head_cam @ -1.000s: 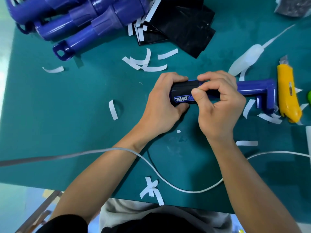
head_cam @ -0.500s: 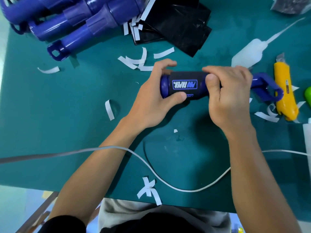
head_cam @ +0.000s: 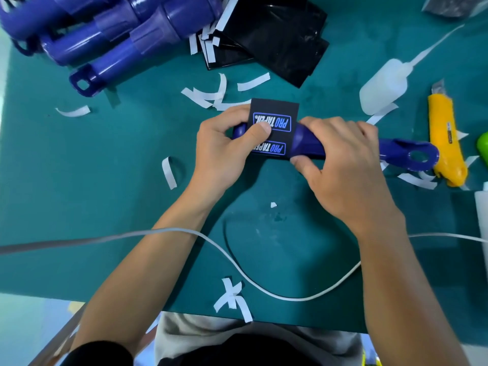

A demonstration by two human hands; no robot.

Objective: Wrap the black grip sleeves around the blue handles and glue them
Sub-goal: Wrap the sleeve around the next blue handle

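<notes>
1. Near edge: a white cable (head_cam: 237, 262) loops across the green table mat (head_cam: 105, 186), passing under both forearms. Crossed white paper strips (head_cam: 229, 297) lie beside it.
2. The left hand (head_cam: 224, 146) grips the left end of the blue handle (head_cam: 404, 153); its thumb presses on the black grip sleeve (head_cam: 274, 112) and covers part of the lower logo. The handle's left tip is mostly hidden.
3. The right hand (head_cam: 343, 165) is curled round the handle's shaft and hides its middle section. The ring end protrudes to the right.
4. The handle lies horizontally at the mat's centre. The sleeve is only partly wrapped: its upper flap stands free above the handle. 2 blue "PRO TAPER" logos read upside down.
5. Right side: a yellow knife (head_cam: 446, 138) touches the ring end; a green item (head_cam: 483, 146) is cut off by the frame.
6. Far side: a glue bottle (head_cam: 383, 85), a stack of black sheets (head_cam: 285, 40) and a pile of blue handles (head_cam: 111, 35), cut off at the top.
</notes>
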